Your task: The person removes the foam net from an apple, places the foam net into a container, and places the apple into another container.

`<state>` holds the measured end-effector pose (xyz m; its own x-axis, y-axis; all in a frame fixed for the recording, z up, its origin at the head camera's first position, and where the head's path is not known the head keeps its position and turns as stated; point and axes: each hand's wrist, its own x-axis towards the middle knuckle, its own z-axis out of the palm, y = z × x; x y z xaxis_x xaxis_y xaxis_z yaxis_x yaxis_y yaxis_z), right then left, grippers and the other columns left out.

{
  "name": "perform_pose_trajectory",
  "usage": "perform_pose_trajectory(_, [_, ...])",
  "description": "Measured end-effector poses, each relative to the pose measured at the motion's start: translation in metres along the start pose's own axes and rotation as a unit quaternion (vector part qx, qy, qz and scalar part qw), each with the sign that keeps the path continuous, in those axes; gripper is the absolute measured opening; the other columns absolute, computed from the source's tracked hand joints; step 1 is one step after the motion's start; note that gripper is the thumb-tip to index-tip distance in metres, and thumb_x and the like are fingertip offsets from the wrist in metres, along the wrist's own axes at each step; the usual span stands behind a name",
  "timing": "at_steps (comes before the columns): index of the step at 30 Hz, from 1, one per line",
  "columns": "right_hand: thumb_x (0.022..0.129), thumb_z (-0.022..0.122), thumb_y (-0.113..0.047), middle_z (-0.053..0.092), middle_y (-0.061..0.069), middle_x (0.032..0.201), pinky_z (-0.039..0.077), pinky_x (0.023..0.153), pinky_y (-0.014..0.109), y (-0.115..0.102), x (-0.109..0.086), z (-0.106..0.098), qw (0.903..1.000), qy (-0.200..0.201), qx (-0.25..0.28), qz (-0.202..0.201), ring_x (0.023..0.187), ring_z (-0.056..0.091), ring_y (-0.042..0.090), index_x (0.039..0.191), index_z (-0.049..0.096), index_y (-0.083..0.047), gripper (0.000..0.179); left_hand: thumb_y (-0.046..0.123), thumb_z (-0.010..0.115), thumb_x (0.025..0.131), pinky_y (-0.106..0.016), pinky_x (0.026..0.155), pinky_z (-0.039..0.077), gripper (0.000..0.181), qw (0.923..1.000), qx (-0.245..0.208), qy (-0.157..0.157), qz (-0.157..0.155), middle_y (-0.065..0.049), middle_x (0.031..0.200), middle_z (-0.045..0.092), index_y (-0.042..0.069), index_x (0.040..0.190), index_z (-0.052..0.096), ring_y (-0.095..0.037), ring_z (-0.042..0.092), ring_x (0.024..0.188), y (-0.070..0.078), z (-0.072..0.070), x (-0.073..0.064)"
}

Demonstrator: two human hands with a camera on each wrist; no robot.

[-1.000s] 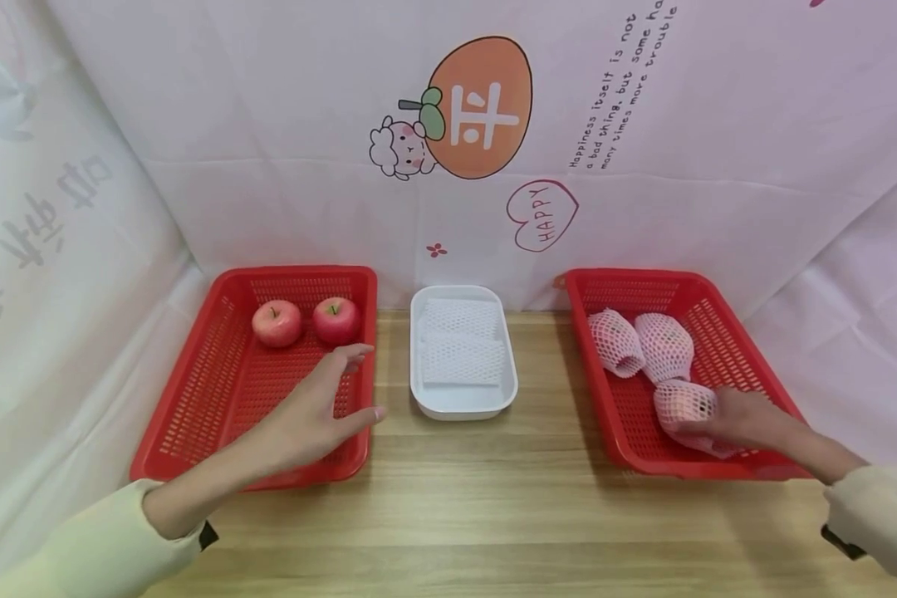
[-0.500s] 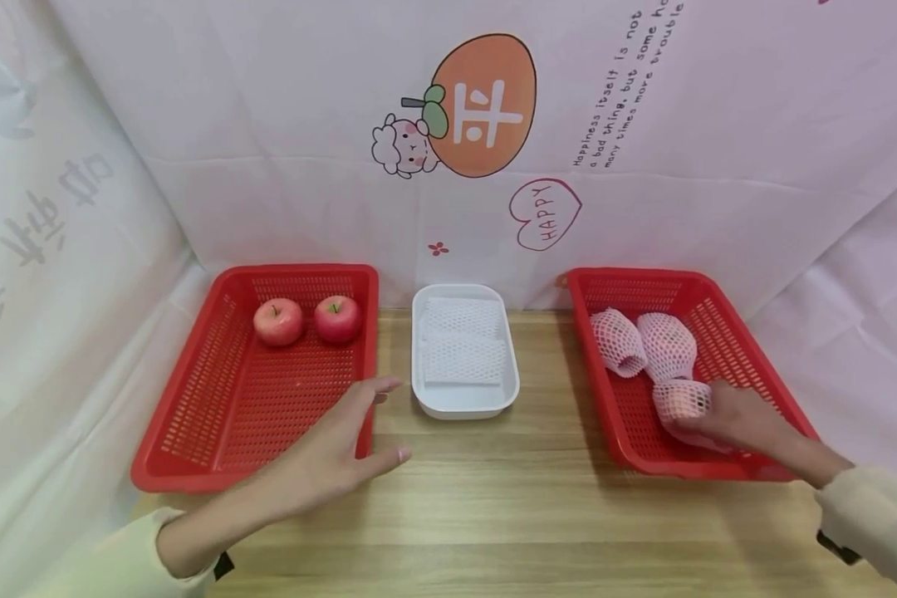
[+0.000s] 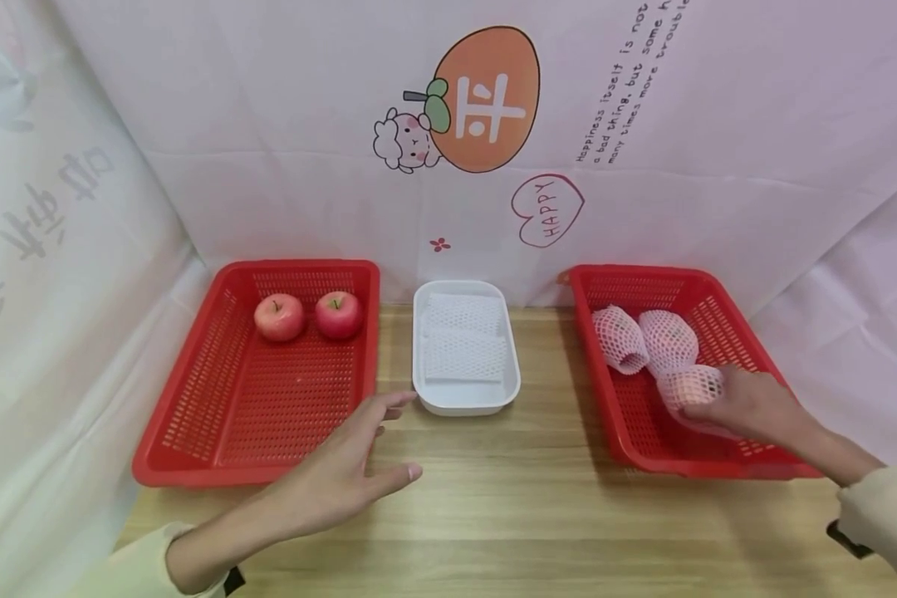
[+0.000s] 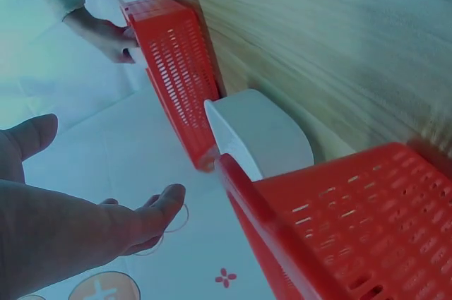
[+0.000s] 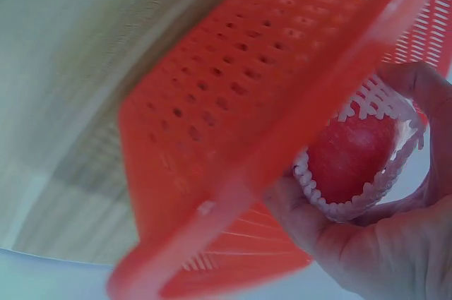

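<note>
My right hand [image 3: 762,409] grips an apple [image 5: 353,155] in a pink foam net sleeve [image 3: 689,389], over the front right part of the right red basket [image 3: 620,444]. In the right wrist view, thumb and fingers curl round the net and red skin shows through its opening. Two more net-wrapped apples lie in that basket, a left one [image 3: 619,339] and a right one [image 3: 669,339]. My left hand [image 3: 340,473] hangs with spread fingers and nothing in them, by the front right corner of the left red basket [image 3: 183,473].
Two bare apples, one paler [image 3: 280,317] and one redder [image 3: 339,315], sit at the back of the left basket. Between the baskets stands a white tray [image 3: 467,409] with white foam nets [image 3: 463,357] lying in it. A printed cloth [image 3: 299,199] hangs behind the wooden table [image 3: 493,498].
My left hand has moved right and toward me, from over the left basket to beside its corner. My right hand has raised the net-wrapped apple slightly.
</note>
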<state>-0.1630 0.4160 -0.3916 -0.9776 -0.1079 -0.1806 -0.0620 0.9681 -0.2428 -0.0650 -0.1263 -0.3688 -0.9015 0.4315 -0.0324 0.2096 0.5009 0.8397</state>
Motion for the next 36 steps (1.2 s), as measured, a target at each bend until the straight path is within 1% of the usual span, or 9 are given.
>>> perform_pose_trajectory(4, [0.084, 0.086, -0.044, 0.058, 0.006, 0.073, 0.048, 0.050, 0.034, -0.008, -0.003, -0.012, 1.0000, 0.002, 0.007, -0.006, 0.061, 0.054, 0.019, 0.097, 0.053, 0.004, 0.060, 0.035, 0.077, 0.097, -0.056, 0.117, 0.044, 0.074, 0.9999, -0.014, -0.005, -0.006, -0.011, 0.156, 0.048, 0.018, 0.158, 0.039, -0.033, 0.048, 0.144, 0.000, 0.004, -0.001])
perform_pose_trajectory(9, [0.083, 0.087, -0.047, 0.060, 0.010, 0.081, 0.051, 0.049, 0.034, -0.023, -0.007, -0.028, 0.9998, -0.003, 0.020, -0.003, 0.065, 0.056, 0.020, 0.110, 0.051, 0.007, 0.071, 0.037, 0.076, 0.097, -0.058, 0.116, 0.044, 0.072, 0.9994, -0.030, -0.010, -0.012, -0.011, 0.157, 0.048, 0.020, 0.158, 0.040, -0.035, 0.049, 0.143, 0.000, 0.009, -0.004])
perform_pose_trajectory(15, [0.079, 0.091, -0.047, 0.062, 0.009, 0.083, 0.051, 0.051, 0.033, -0.054, -0.012, -0.042, 0.9993, 0.026, 0.011, -0.025, 0.067, 0.056, 0.020, 0.118, 0.052, 0.009, 0.080, 0.038, 0.077, 0.096, -0.059, 0.113, 0.047, 0.071, 0.9994, -0.032, -0.006, -0.015, -0.009, 0.154, 0.050, 0.021, 0.156, 0.042, -0.035, 0.053, 0.139, 0.001, 0.013, -0.005])
perform_pose_trajectory(18, [0.077, 0.093, -0.045, 0.064, 0.009, 0.085, 0.052, 0.054, 0.033, -0.073, -0.014, -0.046, 0.9982, 0.040, 0.007, -0.045, 0.069, 0.058, 0.021, 0.121, 0.054, 0.010, 0.081, 0.035, 0.077, 0.097, -0.059, 0.114, 0.046, 0.071, 0.9992, -0.039, -0.007, -0.003, -0.010, 0.154, 0.051, 0.018, 0.156, 0.042, -0.033, 0.051, 0.141, -0.001, 0.016, -0.005])
perform_pose_trajectory(20, [0.075, 0.094, -0.044, 0.066, 0.010, 0.088, 0.053, 0.056, 0.034, -0.084, -0.015, -0.047, 0.9969, 0.052, 0.001, -0.059, 0.072, 0.059, 0.021, 0.121, 0.055, 0.009, 0.081, 0.034, 0.077, 0.097, -0.059, 0.114, 0.046, 0.071, 0.9990, -0.045, -0.007, 0.002, -0.010, 0.154, 0.051, 0.016, 0.156, 0.042, -0.033, 0.051, 0.141, -0.002, 0.018, -0.005])
perform_pose_trajectory(26, [0.068, 0.097, -0.040, 0.069, 0.014, 0.096, 0.058, 0.059, 0.036, -0.116, -0.017, -0.044, 0.9931, 0.072, -0.009, -0.092, 0.078, 0.063, 0.024, 0.128, 0.054, 0.009, 0.088, 0.035, 0.077, 0.097, -0.056, 0.113, 0.047, 0.071, 0.9985, -0.054, -0.008, 0.004, -0.011, 0.154, 0.051, 0.014, 0.156, 0.043, -0.033, 0.051, 0.140, -0.005, 0.024, -0.006])
perform_pose_trajectory(29, [0.067, 0.097, -0.037, 0.069, 0.016, 0.100, 0.060, 0.061, 0.039, -0.130, -0.020, -0.042, 0.9915, 0.075, 0.002, -0.106, 0.081, 0.063, 0.024, 0.131, 0.054, 0.008, 0.090, 0.033, 0.077, 0.097, -0.054, 0.112, 0.049, 0.071, 0.9982, -0.056, -0.009, 0.020, -0.013, 0.153, 0.052, 0.011, 0.155, 0.043, -0.034, 0.052, 0.139, -0.007, 0.027, -0.006])
perform_pose_trajectory(31, [0.066, 0.098, -0.035, 0.069, 0.016, 0.103, 0.062, 0.062, 0.040, -0.140, -0.023, -0.039, 0.9897, 0.078, 0.011, -0.120, 0.082, 0.064, 0.024, 0.132, 0.054, 0.007, 0.090, 0.032, 0.077, 0.097, -0.052, 0.113, 0.049, 0.071, 0.9978, -0.062, -0.011, 0.024, -0.014, 0.152, 0.052, 0.009, 0.155, 0.043, -0.035, 0.052, 0.138, -0.008, 0.031, -0.006])
perform_pose_trajectory(36, [0.065, 0.099, -0.031, 0.070, 0.015, 0.105, 0.063, 0.065, 0.040, -0.162, -0.030, -0.027, 0.9771, 0.103, 0.027, -0.184, 0.082, 0.066, 0.022, 0.129, 0.058, 0.005, 0.084, 0.032, 0.077, 0.098, -0.047, 0.114, 0.049, 0.069, 0.9968, -0.073, -0.024, 0.022, -0.012, 0.151, 0.052, 0.009, 0.154, 0.043, -0.036, 0.053, 0.138, -0.013, 0.039, -0.008])
